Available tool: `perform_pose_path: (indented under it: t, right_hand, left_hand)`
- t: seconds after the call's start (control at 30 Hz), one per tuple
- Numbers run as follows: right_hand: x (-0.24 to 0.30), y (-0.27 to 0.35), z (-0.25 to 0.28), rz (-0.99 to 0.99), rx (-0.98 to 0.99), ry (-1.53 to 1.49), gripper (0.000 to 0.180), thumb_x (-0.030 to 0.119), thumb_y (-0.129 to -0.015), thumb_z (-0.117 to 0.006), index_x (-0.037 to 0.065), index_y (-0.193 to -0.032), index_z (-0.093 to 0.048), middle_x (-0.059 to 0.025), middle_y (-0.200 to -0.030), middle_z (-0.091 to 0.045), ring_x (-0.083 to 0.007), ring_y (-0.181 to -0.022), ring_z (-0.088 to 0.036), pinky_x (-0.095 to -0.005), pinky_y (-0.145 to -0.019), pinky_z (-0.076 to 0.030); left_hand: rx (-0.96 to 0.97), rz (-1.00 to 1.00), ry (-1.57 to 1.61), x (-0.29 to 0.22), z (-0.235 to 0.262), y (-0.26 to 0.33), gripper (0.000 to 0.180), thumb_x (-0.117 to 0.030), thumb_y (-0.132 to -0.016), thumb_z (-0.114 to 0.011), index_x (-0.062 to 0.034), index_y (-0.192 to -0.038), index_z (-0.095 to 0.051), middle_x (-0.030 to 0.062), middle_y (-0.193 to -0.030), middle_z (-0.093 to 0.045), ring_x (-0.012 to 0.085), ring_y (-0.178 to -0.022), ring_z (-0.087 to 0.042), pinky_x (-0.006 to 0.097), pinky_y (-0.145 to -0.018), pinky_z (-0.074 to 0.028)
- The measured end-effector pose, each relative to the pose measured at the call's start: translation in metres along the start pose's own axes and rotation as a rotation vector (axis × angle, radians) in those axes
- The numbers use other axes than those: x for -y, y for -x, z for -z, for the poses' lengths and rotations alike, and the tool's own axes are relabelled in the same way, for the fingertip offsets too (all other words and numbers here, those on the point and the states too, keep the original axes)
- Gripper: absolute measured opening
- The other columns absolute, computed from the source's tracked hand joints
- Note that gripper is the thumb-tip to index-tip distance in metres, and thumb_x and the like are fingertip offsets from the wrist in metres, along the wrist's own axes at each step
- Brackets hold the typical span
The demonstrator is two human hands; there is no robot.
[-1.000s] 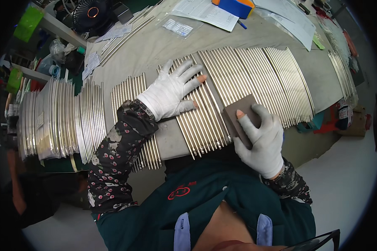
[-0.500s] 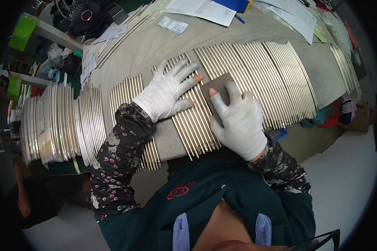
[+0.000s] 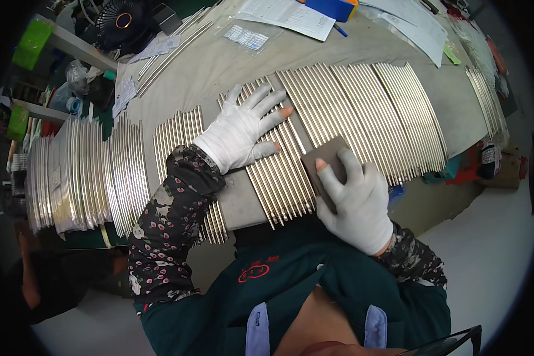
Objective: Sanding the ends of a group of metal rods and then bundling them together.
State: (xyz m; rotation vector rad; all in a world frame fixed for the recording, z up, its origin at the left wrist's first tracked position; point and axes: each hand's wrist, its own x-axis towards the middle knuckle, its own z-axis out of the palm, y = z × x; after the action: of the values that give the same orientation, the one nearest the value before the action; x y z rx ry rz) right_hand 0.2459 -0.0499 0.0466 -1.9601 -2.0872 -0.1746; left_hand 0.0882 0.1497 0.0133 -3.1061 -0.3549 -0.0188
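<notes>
Two gloved hands on the table, your left hand (image 3: pixel 241 132) spread flat, gripping nothing, pinning metal rods (image 3: pixel 279 178), your right hand (image 3: pixel 356 202) grip closed on a sanding block (image 3: pixel 326 163) against them.

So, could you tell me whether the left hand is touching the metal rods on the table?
Touching. The head view shows the left hand lying flat, fingers spread, directly on the metal rods, with no gap visible beneath the palm.

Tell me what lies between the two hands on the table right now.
In the head view, only metal rods lie side by side between the left hand, pressed flat on them, and the right hand, which holds a brown sanding pad.
</notes>
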Motion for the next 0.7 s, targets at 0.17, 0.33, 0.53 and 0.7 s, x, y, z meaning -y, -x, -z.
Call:
perform_pose_path:
  t: [0.17, 0.33, 0.53, 0.7]
  right_hand:
    - [0.002, -0.03, -0.013, -0.028, -0.036, 0.037, 0.047, 0.024, -0.068, -0.068, 0.007, -0.112, -0.061, -0.0145, -0.107, -0.053, -0.0234, -0.071, -0.052, -0.0341, -0.054, -0.045]
    - [-0.002, 0.031, 0.011, -0.039, -0.013, -0.067, 0.057, 0.023, -0.06, -0.074, 0.014, -0.115, -0.061, -0.0138, -0.119, -0.047, -0.0269, -0.081, -0.048, -0.0376, -0.068, -0.044]
    - [-0.008, 0.02, 0.01, -0.061, -0.105, -0.049, 0.057, 0.022, -0.059, -0.073, 0.015, -0.114, -0.06, -0.0134, -0.116, -0.048, -0.0267, -0.08, -0.048, -0.0382, -0.068, -0.044]
    - [0.0, -0.018, -0.002, -0.013, -0.026, 0.015, 0.05, 0.022, -0.065, -0.069, 0.007, -0.112, -0.061, -0.0147, -0.105, -0.053, -0.0239, -0.071, -0.052, -0.0328, -0.053, -0.045]
  left_hand:
    - [-0.014, -0.015, 0.003, 0.002, 0.001, 0.0, 0.067, -0.052, -0.087, -0.05, -0.0174, -0.141, -0.033, 0.0111, -0.148, -0.029, 0.0316, -0.137, -0.025, 0.059, -0.108, -0.018]
    - [0.04, 0.004, 0.055, 0.002, 0.0, 0.001, 0.07, -0.044, -0.084, -0.056, -0.019, -0.144, -0.028, 0.0122, -0.151, -0.022, 0.034, -0.139, -0.021, 0.063, -0.107, -0.017]
    - [0.047, -0.003, 0.038, 0.003, -0.002, 0.0, 0.071, -0.046, -0.085, -0.054, -0.0188, -0.144, -0.026, 0.0125, -0.151, -0.022, 0.0341, -0.139, -0.02, 0.063, -0.106, -0.018]
    - [0.0, -0.01, 0.004, 0.003, -0.002, -0.002, 0.067, -0.05, -0.087, -0.052, -0.0173, -0.141, -0.033, 0.0111, -0.149, -0.026, 0.0313, -0.138, -0.023, 0.06, -0.108, -0.018]
